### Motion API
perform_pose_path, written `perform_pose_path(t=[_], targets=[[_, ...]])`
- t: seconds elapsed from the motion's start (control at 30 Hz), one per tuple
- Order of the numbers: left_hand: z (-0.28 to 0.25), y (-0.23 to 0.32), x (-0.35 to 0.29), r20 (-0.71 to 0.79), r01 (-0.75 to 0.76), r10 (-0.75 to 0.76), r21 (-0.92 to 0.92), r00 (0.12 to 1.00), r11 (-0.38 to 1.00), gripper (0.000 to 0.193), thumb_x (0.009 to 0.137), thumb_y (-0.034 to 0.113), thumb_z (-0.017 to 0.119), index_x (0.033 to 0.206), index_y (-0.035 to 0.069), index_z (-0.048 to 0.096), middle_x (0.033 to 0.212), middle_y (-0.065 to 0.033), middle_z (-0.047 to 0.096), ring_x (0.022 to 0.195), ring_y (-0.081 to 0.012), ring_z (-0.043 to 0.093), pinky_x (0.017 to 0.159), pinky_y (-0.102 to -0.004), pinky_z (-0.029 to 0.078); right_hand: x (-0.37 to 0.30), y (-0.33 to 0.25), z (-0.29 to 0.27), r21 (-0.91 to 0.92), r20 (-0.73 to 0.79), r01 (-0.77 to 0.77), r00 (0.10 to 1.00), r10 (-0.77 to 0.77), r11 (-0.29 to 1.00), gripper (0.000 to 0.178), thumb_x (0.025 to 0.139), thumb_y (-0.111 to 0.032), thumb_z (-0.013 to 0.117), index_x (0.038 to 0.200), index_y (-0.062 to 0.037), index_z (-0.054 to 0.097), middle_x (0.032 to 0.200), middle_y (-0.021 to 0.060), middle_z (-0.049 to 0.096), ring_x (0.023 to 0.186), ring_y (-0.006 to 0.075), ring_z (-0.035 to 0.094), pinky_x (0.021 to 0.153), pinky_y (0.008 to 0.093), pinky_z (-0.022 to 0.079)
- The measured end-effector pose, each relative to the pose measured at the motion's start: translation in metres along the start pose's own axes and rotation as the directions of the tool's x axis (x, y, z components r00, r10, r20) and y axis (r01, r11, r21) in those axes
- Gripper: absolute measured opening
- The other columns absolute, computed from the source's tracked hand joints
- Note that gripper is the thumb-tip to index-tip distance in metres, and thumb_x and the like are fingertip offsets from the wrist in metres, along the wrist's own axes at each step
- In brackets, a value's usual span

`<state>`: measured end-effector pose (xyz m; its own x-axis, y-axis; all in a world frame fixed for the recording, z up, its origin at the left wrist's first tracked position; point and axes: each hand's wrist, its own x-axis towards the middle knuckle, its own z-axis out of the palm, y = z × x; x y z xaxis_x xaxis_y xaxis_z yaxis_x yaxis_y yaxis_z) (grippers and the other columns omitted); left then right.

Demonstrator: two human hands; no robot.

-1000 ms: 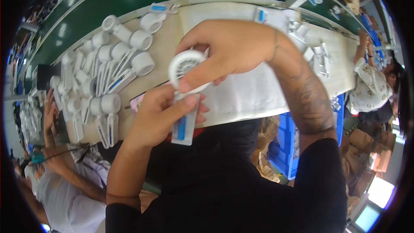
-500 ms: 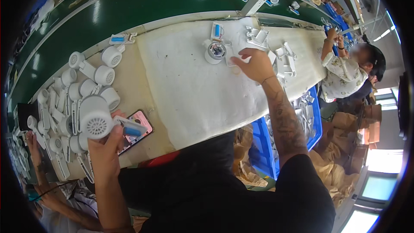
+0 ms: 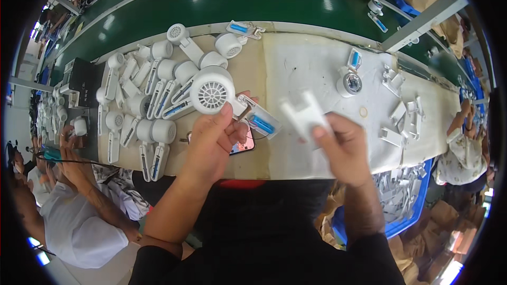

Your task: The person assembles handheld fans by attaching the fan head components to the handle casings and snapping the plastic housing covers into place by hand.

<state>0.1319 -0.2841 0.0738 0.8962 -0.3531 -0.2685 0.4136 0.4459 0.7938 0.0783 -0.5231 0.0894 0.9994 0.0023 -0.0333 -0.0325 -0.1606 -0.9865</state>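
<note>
My left hand (image 3: 214, 140) grips a white handheld fan (image 3: 212, 91) by its round head, grille facing up. The fan's handle lies open to the right, showing a blue battery cell (image 3: 261, 123) and thin wires. In my right hand (image 3: 340, 145) is a white plastic handle cover (image 3: 306, 113), notched at its far end and slightly blurred. The cover is apart from the fan handle, to its right. Beneath my left hand, a phone (image 3: 244, 144) lies partly hidden on the table.
Several white fans (image 3: 158, 92) crowd the table's left side. A half-built fan with its circuit showing (image 3: 349, 83) stands right of centre, near loose white covers (image 3: 404, 119). A blue crate of parts (image 3: 406, 211) sits below right. Co-workers sit at both sides; a green conveyor (image 3: 253, 5) runs behind.
My right hand has picked up a white handle cover and brought it back toward the fan. My left hand has raised the fan toward the middle. The view has swung left.
</note>
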Motion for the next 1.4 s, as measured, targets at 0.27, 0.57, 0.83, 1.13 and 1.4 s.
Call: perform_pose_path(t=[0.27,0.57,0.83,1.13,1.4], targets=[[0.007,0.0,-0.005,0.045,-0.052,0.05,0.033,0.998,0.998,0.045,0.099,0.022,0.061,0.136,-0.003,0.052,0.123,-0.0099,0.064,0.09,-0.0095,0.06,0.073,-0.0248,0.049,0.012,0.007,0.049,0.027,0.187,-0.076,0.98,0.07,0.997,0.022,0.097,-0.02,0.066,0.093,0.0015,0.067,0.07,-0.0018,0.057,0.065,0.0037,0.045,0.056,0.0231,0.038],[-0.006,0.007,-0.011,-0.083,-0.195,0.201,0.075,0.976,0.978,0.041,0.094,0.01,0.068,0.131,-0.003,0.056,0.118,-0.0106,0.068,0.078,-0.0046,0.057,0.063,-0.0201,0.045,0.006,0.008,0.061,-0.115,-0.225,0.082,0.968,-0.107,0.99,0.029,0.082,-0.015,0.08,0.1,0.0014,0.064,0.066,0.0011,0.061,0.059,0.0041,0.053,0.055,0.0215,0.042],[-0.025,0.008,-0.026,-0.087,-0.124,0.121,-0.038,0.989,0.991,0.036,0.096,0.012,0.066,0.129,-0.001,0.058,0.117,-0.0095,0.068,0.069,-0.0046,0.053,0.06,-0.0195,0.042,0.013,0.026,0.095,0.203,0.143,0.082,0.983,-0.113,0.976,0.02,0.091,-0.015,0.073,0.093,0.0034,0.067,0.072,0.0014,0.062,0.067,0.0044,0.054,0.059,0.0218,0.043],[-0.069,0.016,-0.077,-0.192,-0.043,0.098,0.272,0.976,0.961,0.024,0.094,0.01,0.068,0.115,-0.003,0.065,0.108,-0.0078,0.071,0.098,-0.0105,0.064,0.086,-0.0274,0.052,-0.012,0.032,0.141,0.306,0.409,-0.38,0.88,0.24,0.873,0.024,0.096,-0.023,0.067,0.094,0.0013,0.065,0.069,-0.0015,0.059,0.057,0.0054,0.054,0.051,0.0215,0.043],[-0.2,0.151,-0.06,-0.354,-0.083,0.614,0.819,0.705,0.568,0.02,0.084,0.015,0.079,0.091,-0.002,0.072,0.078,-0.0037,0.072,0.07,-0.0073,0.065,0.061,-0.0238,0.05,0.015,-0.006,0.08,-0.17,0.386,0.211,0.913,-0.132,0.963,0.014,0.093,-0.013,0.065,0.1,-0.0006,0.068,0.067,0.0066,0.064,0.061,0.0114,0.063,0.058,0.0265,0.049]])
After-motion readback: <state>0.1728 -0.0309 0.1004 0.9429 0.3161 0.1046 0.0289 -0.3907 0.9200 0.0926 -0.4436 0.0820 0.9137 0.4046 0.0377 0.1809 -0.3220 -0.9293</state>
